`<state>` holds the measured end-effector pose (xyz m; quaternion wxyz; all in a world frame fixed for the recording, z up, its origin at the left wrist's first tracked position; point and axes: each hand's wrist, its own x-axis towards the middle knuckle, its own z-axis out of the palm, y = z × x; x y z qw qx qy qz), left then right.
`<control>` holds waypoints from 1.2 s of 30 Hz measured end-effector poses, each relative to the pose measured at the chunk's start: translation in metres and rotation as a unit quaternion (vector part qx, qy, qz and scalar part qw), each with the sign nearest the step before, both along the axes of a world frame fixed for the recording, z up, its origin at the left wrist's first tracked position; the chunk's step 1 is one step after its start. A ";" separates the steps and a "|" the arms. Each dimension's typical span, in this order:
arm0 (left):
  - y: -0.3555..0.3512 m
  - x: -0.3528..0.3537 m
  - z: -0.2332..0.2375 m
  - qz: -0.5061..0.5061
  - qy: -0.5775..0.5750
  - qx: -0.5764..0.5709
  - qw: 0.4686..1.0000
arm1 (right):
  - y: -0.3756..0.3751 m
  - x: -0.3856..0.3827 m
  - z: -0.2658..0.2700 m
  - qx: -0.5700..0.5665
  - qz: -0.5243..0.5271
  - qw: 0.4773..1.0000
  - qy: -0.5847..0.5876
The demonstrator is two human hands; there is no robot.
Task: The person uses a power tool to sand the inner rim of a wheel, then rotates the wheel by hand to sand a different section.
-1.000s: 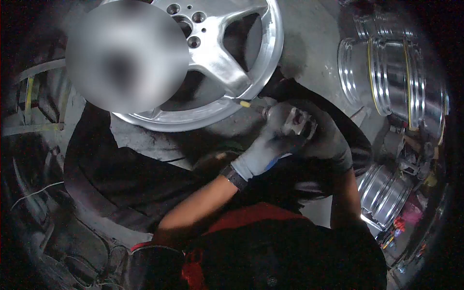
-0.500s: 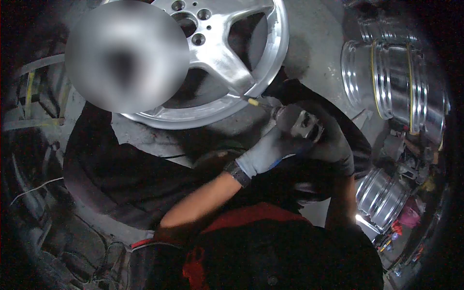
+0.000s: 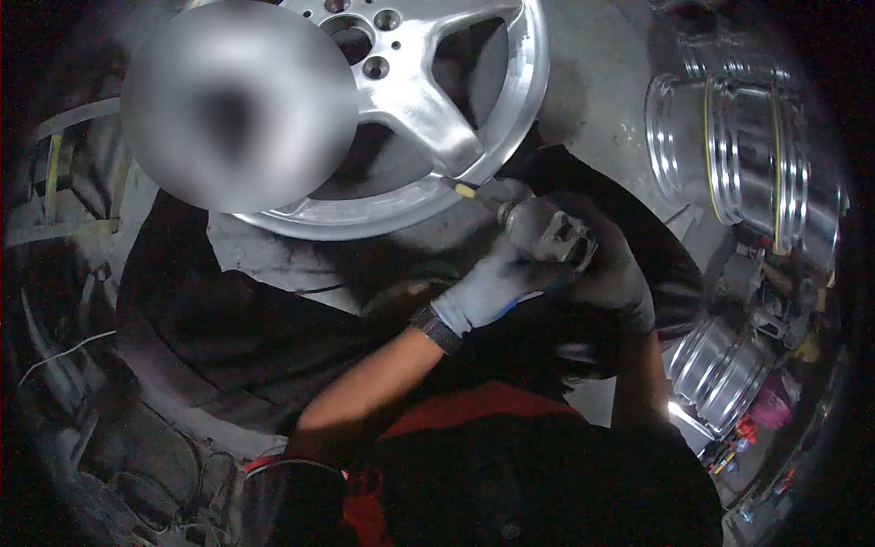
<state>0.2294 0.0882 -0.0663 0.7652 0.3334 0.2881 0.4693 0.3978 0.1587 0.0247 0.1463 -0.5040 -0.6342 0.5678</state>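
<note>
A silvery alloy wheel [image 3: 410, 100] lies in front of me, its upper left covered by a blurred disc. Both my hands wear grey work gloves. My left hand [image 3: 497, 278] is closed around the body of a die grinder [image 3: 542, 228], cupping it from below. From the other side my right hand [image 3: 612, 264] also grips the grinder, with fingers reaching toward its front end. A small bit with a yellow band [image 3: 465, 190] points from the tool at the wheel's rim, near the foot of a spoke. Whether its tip touches the metal is hard to tell.
Shiny wheel barrels [image 3: 738, 146] stand on the right, with another rim [image 3: 720, 374] lower down. Beside them lie assorted parts and a pink cloth [image 3: 775, 401]. Cables [image 3: 173, 456] run over the floor at lower left. My dark-trousered legs flank the wheel.
Both hands have shifted slightly left with the grinder, and its bit has moved left along the rim. The grip stays on the tool.
</note>
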 end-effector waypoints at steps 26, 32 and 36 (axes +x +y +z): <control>0.001 -0.014 0.002 -0.101 -0.041 -0.079 0.991 | -0.016 0.004 -0.008 0.095 0.038 0.995 -0.006; 0.000 -0.009 -0.002 -0.128 -0.048 -0.111 0.984 | -0.019 0.009 -0.008 0.119 0.034 0.992 0.014; 0.003 -0.012 0.004 -0.130 -0.017 -0.103 0.986 | -0.016 0.011 -0.003 0.033 0.025 0.999 0.006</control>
